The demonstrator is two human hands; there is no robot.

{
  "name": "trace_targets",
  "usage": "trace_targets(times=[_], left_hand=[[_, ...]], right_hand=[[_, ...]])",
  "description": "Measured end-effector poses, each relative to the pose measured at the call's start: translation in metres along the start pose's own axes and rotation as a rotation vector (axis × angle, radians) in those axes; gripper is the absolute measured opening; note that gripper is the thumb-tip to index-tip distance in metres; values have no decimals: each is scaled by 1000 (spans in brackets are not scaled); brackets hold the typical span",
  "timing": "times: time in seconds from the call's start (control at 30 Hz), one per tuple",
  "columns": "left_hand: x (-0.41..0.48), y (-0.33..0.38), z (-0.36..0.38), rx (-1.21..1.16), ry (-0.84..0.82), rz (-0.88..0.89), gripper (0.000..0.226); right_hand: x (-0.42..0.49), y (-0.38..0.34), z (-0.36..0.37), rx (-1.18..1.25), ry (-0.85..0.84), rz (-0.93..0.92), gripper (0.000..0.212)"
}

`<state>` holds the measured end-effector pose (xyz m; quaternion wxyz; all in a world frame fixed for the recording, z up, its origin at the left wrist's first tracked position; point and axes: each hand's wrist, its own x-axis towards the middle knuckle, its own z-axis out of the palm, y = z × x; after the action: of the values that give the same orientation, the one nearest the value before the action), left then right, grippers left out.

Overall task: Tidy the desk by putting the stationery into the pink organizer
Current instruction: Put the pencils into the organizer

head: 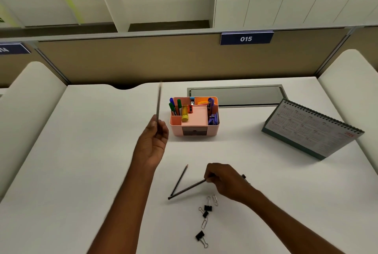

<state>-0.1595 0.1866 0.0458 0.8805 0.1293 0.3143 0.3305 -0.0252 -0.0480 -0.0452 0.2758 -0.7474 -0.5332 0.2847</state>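
Note:
The pink organizer [194, 128] stands mid-desk and holds markers, a yellow glue stick and blue items. Just left of it, my left hand [153, 143] pinches a dark pencil [158, 102] that points upward, blurred. Nearer me, my right hand [223, 180] grips the upper end of a second pencil [186, 190] whose other end touches the desk. A third pencil [180, 179] lies loose beside it. Black binder clips [207, 207] and paper clips [214, 199] lie scattered below my right hand. A small dark object pokes out behind my right hand.
A desk calendar [313, 128] stands at the right. A grey cable-tray lid [237, 95] sits behind the organizer. A tan partition [143, 59] with a "015" label closes off the back; white side dividers flank the white desk [81, 151].

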Motion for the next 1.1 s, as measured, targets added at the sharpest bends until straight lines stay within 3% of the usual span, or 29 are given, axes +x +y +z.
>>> trace_targets(times=[0.17, 0.33, 0.5, 0.67, 0.73, 0.83, 0.9, 1.0, 1.1], left_hand=[[-7, -18, -6, 119, 3, -106, 36], [-14, -29, -3, 124, -54, -119, 34], [-16, -27, 2, 379, -110, 45, 19], [-10, -18, 5, 594, -112, 148, 39], [-8, -18, 4, 658, -97, 169, 37], [-5, -19, 3, 650, -9, 190, 24], [-1, -18, 3, 681, 55, 227, 30], [12, -17, 4, 966, 177, 401, 28], [24, -11, 10, 1040, 215, 520, 22]], right_hand=[[-3, -8, -15, 242, 69, 146, 17], [-3, -8, -18, 277, 96, 194, 18], [-7, -6, -15, 260, 74, 245, 20], [-11, -3, -11, 243, 67, 261, 20], [-12, -2, -10, 246, 68, 271, 19], [-14, -3, -8, 243, 72, 270, 19], [-15, -3, -6, 238, 75, 272, 18], [-17, -4, -4, 223, 72, 270, 19], [-19, -4, -3, 226, 75, 270, 18]])
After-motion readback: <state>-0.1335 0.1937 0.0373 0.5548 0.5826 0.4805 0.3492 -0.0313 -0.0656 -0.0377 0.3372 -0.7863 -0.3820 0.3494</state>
